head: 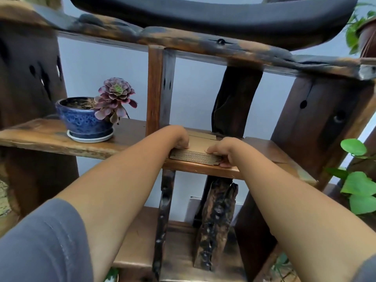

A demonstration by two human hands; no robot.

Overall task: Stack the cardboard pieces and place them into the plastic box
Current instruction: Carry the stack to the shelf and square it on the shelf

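Note:
A stack of brown cardboard pieces [198,148] lies flat on the middle wooden shelf [203,168], its corrugated edges facing me. My left hand [179,138] grips the stack's left end, fingers curled on top. At the right end my right hand [225,150] holds it, fingers on top and thumb at the front corner. No plastic box is in view.
A blue glazed pot with a purple succulent [90,119] stands on the shelf to the left. Wooden posts [159,90] rise behind the stack. A dark curved object [213,15] sits on the top shelf. Green leaves [358,184] hang at the right.

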